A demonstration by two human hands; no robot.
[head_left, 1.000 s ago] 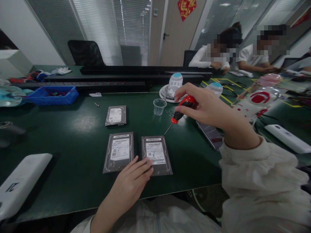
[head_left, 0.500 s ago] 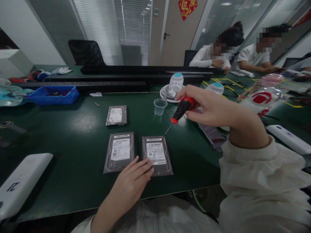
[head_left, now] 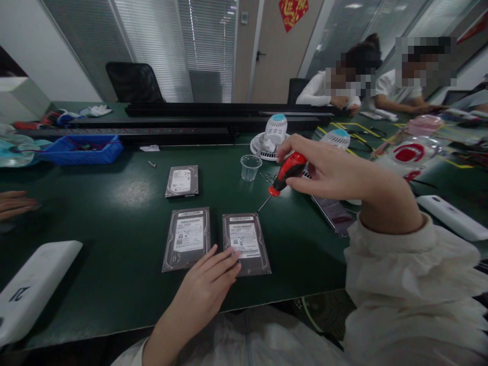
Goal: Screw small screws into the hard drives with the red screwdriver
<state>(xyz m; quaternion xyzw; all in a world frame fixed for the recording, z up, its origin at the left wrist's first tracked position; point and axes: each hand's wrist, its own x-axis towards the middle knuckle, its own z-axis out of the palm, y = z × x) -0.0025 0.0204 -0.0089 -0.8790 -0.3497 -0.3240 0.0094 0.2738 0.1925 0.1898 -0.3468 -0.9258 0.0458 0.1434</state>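
Observation:
My right hand (head_left: pixel 324 165) grips a red and black screwdriver (head_left: pixel 288 172), its shaft slanting down to the left. The tip meets the top right corner of a hard drive (head_left: pixel 246 239) lying flat, label up. My left hand (head_left: pixel 211 277) rests with outstretched fingers on that drive's lower left part. Just left lies a second hard drive (head_left: pixel 188 239), its lower right corner close to my fingers. Farther back is a third, smaller-looking hard drive (head_left: pixel 182 181). A clear plastic cup (head_left: pixel 250 168) stands behind the drives, with several small screws (head_left: pixel 268 177) beside it.
White fans (head_left: pixel 275 134) stand behind my right hand. A blue tray (head_left: pixel 82 150) sits at the back left. White power banks (head_left: pixel 38 292) lie at both sides. Another person's hand (head_left: pixel 16 204) is at the left edge. Two people (head_left: pixel 324 91) sit across the table.
The screwdriver handle has turned in my right hand's fingers, while its tip stays at the drive's corner. Another person's hand has come in at the left edge. My left hand stays put.

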